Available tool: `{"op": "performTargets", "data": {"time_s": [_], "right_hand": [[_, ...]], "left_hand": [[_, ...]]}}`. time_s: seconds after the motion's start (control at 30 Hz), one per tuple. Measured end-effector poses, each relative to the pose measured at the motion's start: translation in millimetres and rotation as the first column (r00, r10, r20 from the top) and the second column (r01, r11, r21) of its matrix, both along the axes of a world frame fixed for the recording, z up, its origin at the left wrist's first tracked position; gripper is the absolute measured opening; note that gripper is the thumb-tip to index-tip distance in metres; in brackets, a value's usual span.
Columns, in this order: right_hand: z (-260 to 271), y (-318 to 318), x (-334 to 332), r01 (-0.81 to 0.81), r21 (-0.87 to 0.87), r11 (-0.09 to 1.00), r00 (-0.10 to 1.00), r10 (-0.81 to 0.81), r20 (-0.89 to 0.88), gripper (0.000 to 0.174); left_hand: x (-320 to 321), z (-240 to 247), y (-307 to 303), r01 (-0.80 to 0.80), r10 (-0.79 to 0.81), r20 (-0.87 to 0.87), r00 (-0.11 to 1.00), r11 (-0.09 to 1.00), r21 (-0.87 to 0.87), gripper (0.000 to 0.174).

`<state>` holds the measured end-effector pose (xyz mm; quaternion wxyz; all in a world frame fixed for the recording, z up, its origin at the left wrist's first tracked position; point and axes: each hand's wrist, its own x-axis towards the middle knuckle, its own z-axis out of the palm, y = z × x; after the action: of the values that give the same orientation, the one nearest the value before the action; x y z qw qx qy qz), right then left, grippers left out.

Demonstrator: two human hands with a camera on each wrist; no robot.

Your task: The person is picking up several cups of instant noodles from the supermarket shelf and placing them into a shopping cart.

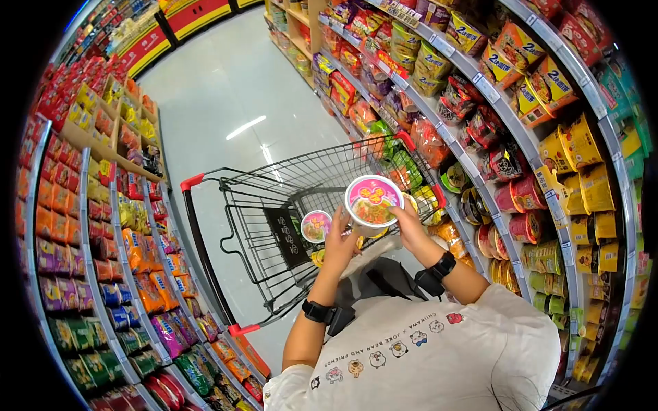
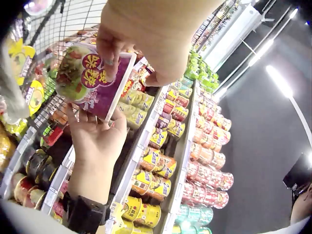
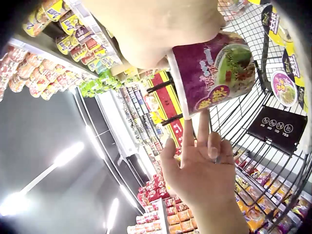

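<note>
An instant noodle cup (image 1: 373, 200) with a white-rimmed pink lid is held up in front of the person's chest, over the near end of a shopping cart (image 1: 194, 181). Its purple side with a food picture faces the left wrist camera. My right hand (image 1: 417, 233) grips the cup, thumb by the rim and fingers round the wall. On the other side, my left hand (image 1: 337, 246) touches the cup with fairly straight fingers; in the right wrist view its thumb stands apart. A second noodle cup (image 1: 316, 227) with a similar lid lies inside the cart.
Yellow packages (image 3: 278, 27) lie in the cart near a black sign panel (image 1: 286, 236). Shelves of noodle cups and bowls (image 1: 528, 89) rise close on the right. Racks of bagged noodles (image 1: 144, 246) line the left. A glossy aisle floor (image 1: 212, 103) runs ahead.
</note>
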<state>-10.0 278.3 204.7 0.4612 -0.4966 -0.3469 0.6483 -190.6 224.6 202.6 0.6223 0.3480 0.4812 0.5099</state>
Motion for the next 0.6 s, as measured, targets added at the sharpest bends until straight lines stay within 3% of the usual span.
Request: {"op": "performTargets", "data": {"time_s": [0.17,0.33,0.37,0.53,0.6], "right_hand": [[-26,38,-21,-0.098,-0.089,0.991,0.989,0.107,0.101,0.033],[-109,94,-21,-0.23,-0.237,0.944,0.953,0.267,0.142,0.035],[-116,102,-24,-0.251,-0.28,0.927,0.941,0.302,0.154,0.036],[-190,139,-23,-0.333,-0.38,0.863,0.89,0.42,0.174,0.038],[-208,151,-28,-0.352,-0.395,0.848,0.785,0.498,0.369,0.042]], "left_hand": [[-14,-53,35,-0.003,0.029,0.132,0.991,0.981,-0.195,0.062],[-9,-96,71,-0.026,0.083,0.117,0.99,0.905,-0.425,0.039],[-10,-117,74,-0.015,0.122,0.215,0.969,0.897,-0.442,0.041],[-7,-156,103,-0.097,0.259,0.207,0.943,0.813,-0.574,0.043],[-9,-173,111,-0.084,0.287,0.227,0.931,0.77,-0.632,0.047]]}}
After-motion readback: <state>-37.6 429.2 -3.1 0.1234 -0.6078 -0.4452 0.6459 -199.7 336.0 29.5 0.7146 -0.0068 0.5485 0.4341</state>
